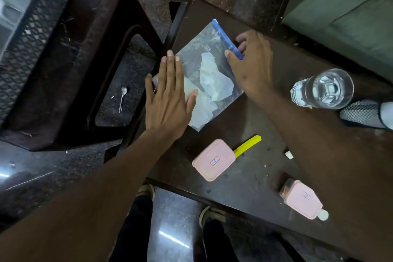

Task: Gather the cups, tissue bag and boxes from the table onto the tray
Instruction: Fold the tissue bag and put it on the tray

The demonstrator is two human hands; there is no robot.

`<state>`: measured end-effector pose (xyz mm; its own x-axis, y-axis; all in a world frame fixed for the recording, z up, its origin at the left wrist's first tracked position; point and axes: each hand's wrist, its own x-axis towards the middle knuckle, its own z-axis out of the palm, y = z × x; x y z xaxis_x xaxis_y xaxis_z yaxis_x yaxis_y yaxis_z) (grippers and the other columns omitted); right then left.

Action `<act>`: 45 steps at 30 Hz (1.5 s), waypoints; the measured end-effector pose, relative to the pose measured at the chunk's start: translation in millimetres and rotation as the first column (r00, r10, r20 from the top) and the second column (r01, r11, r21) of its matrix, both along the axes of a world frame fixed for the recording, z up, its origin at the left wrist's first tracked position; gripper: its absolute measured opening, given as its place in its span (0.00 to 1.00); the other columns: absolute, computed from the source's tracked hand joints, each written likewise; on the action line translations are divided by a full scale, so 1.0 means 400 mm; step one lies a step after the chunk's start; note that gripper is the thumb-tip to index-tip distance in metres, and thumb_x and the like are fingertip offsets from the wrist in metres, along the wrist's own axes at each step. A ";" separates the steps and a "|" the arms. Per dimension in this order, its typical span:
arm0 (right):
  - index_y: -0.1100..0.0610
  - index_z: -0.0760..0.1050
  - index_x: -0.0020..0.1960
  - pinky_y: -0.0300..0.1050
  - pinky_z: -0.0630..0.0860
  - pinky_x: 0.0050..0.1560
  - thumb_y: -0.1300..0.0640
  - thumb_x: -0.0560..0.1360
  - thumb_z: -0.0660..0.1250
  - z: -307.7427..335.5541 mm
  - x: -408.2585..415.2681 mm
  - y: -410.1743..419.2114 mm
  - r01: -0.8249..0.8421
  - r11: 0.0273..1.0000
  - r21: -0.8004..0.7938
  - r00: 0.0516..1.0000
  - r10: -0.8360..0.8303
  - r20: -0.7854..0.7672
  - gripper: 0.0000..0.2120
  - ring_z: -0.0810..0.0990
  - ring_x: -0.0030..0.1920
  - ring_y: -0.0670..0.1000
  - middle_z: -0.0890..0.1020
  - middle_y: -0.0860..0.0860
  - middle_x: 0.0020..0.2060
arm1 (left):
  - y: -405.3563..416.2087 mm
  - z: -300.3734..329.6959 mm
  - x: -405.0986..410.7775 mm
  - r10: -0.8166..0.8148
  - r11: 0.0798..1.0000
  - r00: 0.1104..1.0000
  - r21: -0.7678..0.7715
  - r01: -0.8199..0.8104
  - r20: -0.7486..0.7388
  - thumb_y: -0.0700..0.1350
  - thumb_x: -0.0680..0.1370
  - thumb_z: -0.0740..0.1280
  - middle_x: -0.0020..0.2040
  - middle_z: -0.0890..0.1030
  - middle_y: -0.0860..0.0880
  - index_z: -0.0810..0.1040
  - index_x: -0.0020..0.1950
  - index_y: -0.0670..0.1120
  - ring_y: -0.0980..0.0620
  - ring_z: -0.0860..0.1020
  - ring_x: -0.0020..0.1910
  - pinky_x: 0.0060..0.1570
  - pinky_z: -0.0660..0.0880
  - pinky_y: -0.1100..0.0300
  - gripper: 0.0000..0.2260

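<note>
Left hand (168, 93) lies flat, fingers spread, on the tissue bag (209, 78); right hand (248, 64) pinches its blue zip strip (227, 38) on the desk (244, 176).

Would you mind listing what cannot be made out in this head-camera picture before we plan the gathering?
- Tray: none in the head view; it lies outside the frame.
- Labels on the two pink boxes: too small to read.
- Mesh object right of the glass: cut off by the right edge.
- Bag edge under the left hand: covered.
- Right hand at the blue zip strip: grip unclear.
</note>
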<state>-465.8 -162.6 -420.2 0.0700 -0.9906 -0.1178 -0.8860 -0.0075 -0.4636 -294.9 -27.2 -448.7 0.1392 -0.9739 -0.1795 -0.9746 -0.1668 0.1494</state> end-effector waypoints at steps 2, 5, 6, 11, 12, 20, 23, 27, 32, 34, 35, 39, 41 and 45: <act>0.52 0.79 0.57 0.54 0.76 0.62 0.51 0.75 0.71 0.011 0.020 -0.015 0.074 0.990 0.121 0.997 -0.075 0.008 0.11 0.81 0.54 0.52 0.82 0.47 0.48 | -0.001 -0.001 -0.006 0.012 1.000 1.000 0.013 -0.012 0.004 0.60 0.88 0.50 0.87 0.42 0.44 0.42 0.87 0.42 0.47 0.44 0.87 0.81 0.56 0.38 0.35; 0.52 0.81 0.46 0.46 0.78 0.48 0.59 0.71 0.73 0.030 0.029 -0.033 0.100 0.965 0.241 0.992 -0.115 0.049 0.04 0.81 0.45 0.51 0.81 0.48 0.40 | -0.003 0.002 -0.010 0.017 1.000 1.000 0.017 -0.017 0.007 0.60 0.88 0.50 0.87 0.42 0.44 0.41 0.87 0.41 0.47 0.44 0.87 0.81 0.57 0.38 0.35; 0.53 0.81 0.45 0.45 0.77 0.45 0.62 0.71 0.72 0.038 0.031 -0.033 0.083 0.966 0.243 0.993 -0.101 0.064 0.05 0.81 0.45 0.51 0.82 0.49 0.41 | -0.004 0.005 -0.010 0.013 1.000 1.000 0.021 -0.014 0.008 0.60 0.88 0.50 0.87 0.42 0.44 0.41 0.87 0.41 0.47 0.44 0.87 0.81 0.57 0.39 0.35; 0.54 0.74 0.53 0.46 0.71 0.48 0.65 0.73 0.70 0.081 0.059 0.028 -0.085 0.996 0.029 0.996 0.086 -0.033 0.12 0.78 0.53 0.53 0.79 0.51 0.54 | -0.010 0.018 0.000 -0.001 0.999 1.000 0.048 0.001 -0.012 0.61 0.87 0.48 0.87 0.42 0.43 0.40 0.87 0.41 0.46 0.44 0.87 0.81 0.58 0.38 0.36; 0.54 0.73 0.55 0.45 0.70 0.49 0.65 0.73 0.71 0.082 0.066 0.049 -0.142 0.990 -0.017 0.988 0.141 -0.057 0.14 0.78 0.54 0.53 0.79 0.52 0.55 | -0.011 0.020 0.002 -0.005 0.999 1.000 0.052 0.006 -0.015 0.61 0.87 0.48 0.87 0.42 0.43 0.40 0.87 0.41 0.46 0.44 0.87 0.81 0.58 0.38 0.36; 0.59 0.75 0.68 0.51 0.80 0.57 0.64 0.80 0.68 0.007 0.101 0.159 -0.340 0.940 -0.013 0.938 0.338 -0.081 0.17 0.77 0.57 0.52 0.76 0.54 0.58 | -0.020 0.056 0.039 -0.018 0.999 0.994 -0.031 0.015 -0.107 0.49 0.87 0.55 0.88 0.48 0.44 0.49 0.87 0.40 0.50 0.49 0.87 0.81 0.55 0.44 0.30; 0.60 0.76 0.69 0.52 0.80 0.58 0.62 0.80 0.67 -0.016 0.114 0.176 -0.373 0.928 -0.008 0.927 0.372 -0.058 0.17 0.76 0.58 0.54 0.76 0.56 0.59 | -0.037 0.075 0.065 0.029 0.990 0.990 -0.132 -0.047 -0.138 0.41 0.84 0.57 0.87 0.55 0.44 0.58 0.85 0.40 0.50 0.54 0.86 0.81 0.57 0.46 0.28; 0.60 0.73 0.71 0.47 0.78 0.59 0.57 0.83 0.65 -0.025 0.112 0.179 -0.358 0.934 -0.004 0.934 0.358 0.000 0.18 0.75 0.58 0.52 0.74 0.56 0.60 | -0.077 0.078 0.077 -0.106 0.980 0.991 -0.177 0.089 -0.086 0.43 0.84 0.56 0.87 0.55 0.45 0.57 0.86 0.42 0.49 0.54 0.86 0.80 0.57 0.44 0.29; 0.62 0.78 0.67 0.44 0.77 0.62 0.60 0.83 0.64 -0.016 0.091 0.177 -0.366 0.927 -0.083 0.926 0.372 0.063 0.15 0.79 0.59 0.53 0.78 0.58 0.62 | -0.146 0.036 0.088 -0.423 0.897 0.903 -0.109 0.429 0.076 0.52 0.88 0.47 0.88 0.49 0.49 0.51 0.87 0.46 0.54 0.49 0.87 0.82 0.51 0.45 0.27; 0.63 0.76 0.71 0.44 0.76 0.69 0.60 0.82 0.66 -0.024 0.079 0.171 -0.357 0.931 -0.075 0.930 0.361 0.062 0.18 0.79 0.62 0.54 0.78 0.59 0.66 | -0.169 0.019 0.100 -0.493 0.856 0.864 -0.119 0.503 0.106 0.53 0.88 0.45 0.88 0.49 0.48 0.51 0.87 0.45 0.53 0.49 0.87 0.83 0.52 0.45 0.27; 0.63 0.73 0.73 0.41 0.71 0.73 0.59 0.82 0.67 -0.030 0.072 0.164 -0.359 0.932 -0.039 0.930 0.361 0.072 0.21 0.78 0.66 0.55 0.77 0.60 0.69 | -0.175 0.010 0.106 -0.518 0.840 0.848 -0.121 0.529 0.113 0.54 0.88 0.44 0.88 0.50 0.48 0.51 0.87 0.45 0.53 0.50 0.87 0.83 0.52 0.44 0.28; 0.66 0.64 0.79 0.44 0.59 0.82 0.63 0.82 0.66 -0.066 0.040 0.144 -0.522 0.851 0.057 0.853 0.518 0.070 0.27 0.68 0.79 0.56 0.68 0.60 0.78 | -0.166 -0.020 0.117 -0.506 0.849 0.853 -0.100 0.518 0.127 0.58 0.88 0.41 0.88 0.48 0.45 0.47 0.87 0.43 0.50 0.48 0.87 0.83 0.54 0.44 0.31; 0.64 0.59 0.81 0.53 0.63 0.81 0.67 0.81 0.66 -0.074 -0.003 0.148 -0.623 0.781 0.036 0.780 0.624 -0.039 0.31 0.62 0.82 0.55 0.63 0.58 0.81 | -0.155 -0.030 0.115 -0.495 0.855 0.861 -0.107 0.507 0.118 0.59 0.88 0.41 0.88 0.47 0.45 0.46 0.87 0.43 0.50 0.48 0.87 0.83 0.54 0.44 0.32; 0.58 0.54 0.84 0.47 0.63 0.81 0.72 0.81 0.60 -0.056 -0.099 0.180 -0.659 0.750 0.044 0.723 0.649 -0.235 0.34 0.54 0.84 0.51 0.56 0.51 0.84 | -0.145 -0.026 0.115 -0.499 0.855 0.858 -0.089 0.510 0.125 0.59 0.87 0.42 0.88 0.46 0.45 0.45 0.87 0.43 0.49 0.47 0.87 0.83 0.54 0.43 0.32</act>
